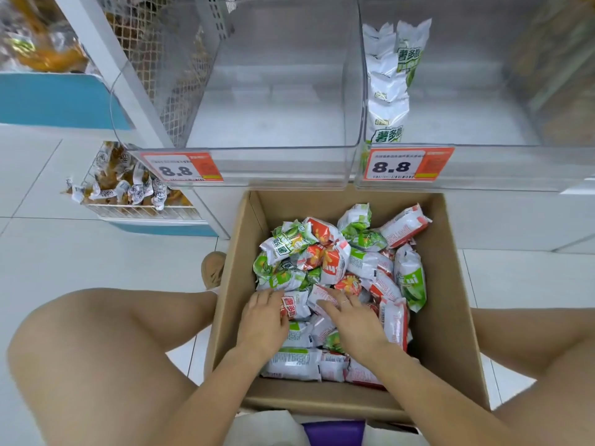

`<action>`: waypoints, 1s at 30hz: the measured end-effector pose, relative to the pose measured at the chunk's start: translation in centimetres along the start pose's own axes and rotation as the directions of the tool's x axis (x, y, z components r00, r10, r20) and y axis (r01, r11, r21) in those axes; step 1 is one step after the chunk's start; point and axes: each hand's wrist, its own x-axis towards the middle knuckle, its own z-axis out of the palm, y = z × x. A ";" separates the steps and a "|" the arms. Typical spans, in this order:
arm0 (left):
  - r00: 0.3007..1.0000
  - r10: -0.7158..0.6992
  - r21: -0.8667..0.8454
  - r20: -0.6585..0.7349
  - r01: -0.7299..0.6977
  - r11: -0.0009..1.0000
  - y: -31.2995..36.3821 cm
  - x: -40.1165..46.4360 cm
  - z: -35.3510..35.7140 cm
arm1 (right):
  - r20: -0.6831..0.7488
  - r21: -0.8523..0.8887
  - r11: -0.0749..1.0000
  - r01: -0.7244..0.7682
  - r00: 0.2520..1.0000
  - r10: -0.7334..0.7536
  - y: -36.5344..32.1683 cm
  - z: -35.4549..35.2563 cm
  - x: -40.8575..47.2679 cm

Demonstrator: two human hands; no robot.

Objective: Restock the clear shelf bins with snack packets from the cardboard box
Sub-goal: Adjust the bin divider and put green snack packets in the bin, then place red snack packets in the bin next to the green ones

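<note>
The left hand (264,320) lies palm down inside the cardboard box (457,333), its fingers loosely curved over the heap of snack packets (338,268), and its thumb side touches a red-and-white packet (294,304) just to its right. That packet sits between the two hands, its long axis running away from the person toward the shelf. The right hand (351,317) rests on the neighbouring packets, fingers spread and reaching leftward toward the same packet; whether either hand has actually closed on anything cannot be told. Both are about equally near it, so the pick likely falls to either. Beyond the fingertips, up and ahead, stand the clear shelf bins: the left bin (273,91) bare, the right bin (450,91) holding a row of green packets (389,88) along its left wall.
</note>
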 end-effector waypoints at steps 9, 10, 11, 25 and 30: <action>0.975 -0.075 0.212 0.209 0.030 0.977 -0.2 2.0 0.5 | 0.103 0.911 0.297 -0.286 0.855 0.508 1.6 -3.2 -3.5; 0.974 -0.076 0.223 0.213 0.027 0.974 0.0 2.0 0.3 | 0.114 0.917 0.272 -0.291 0.846 0.521 1.9 -3.6 -4.0; 0.971 -0.079 0.211 0.227 0.031 0.977 0.2 2.0 -0.1 | 0.119 0.916 0.270 -0.298 0.842 0.526 2.2 -3.8 -4.3; 0.871 0.238 -0.851 0.429 0.301 0.431 4.3 -0.6 -9.2 | 0.237 0.952 0.053 -0.301 0.837 0.494 0.8 -8.1 -4.8; 0.843 0.260 -0.870 0.470 0.394 0.295 5.0 -0.9 -10.9 | 0.296 0.955 -0.150 -0.257 0.864 0.407 -0.5 -10.3 -4.4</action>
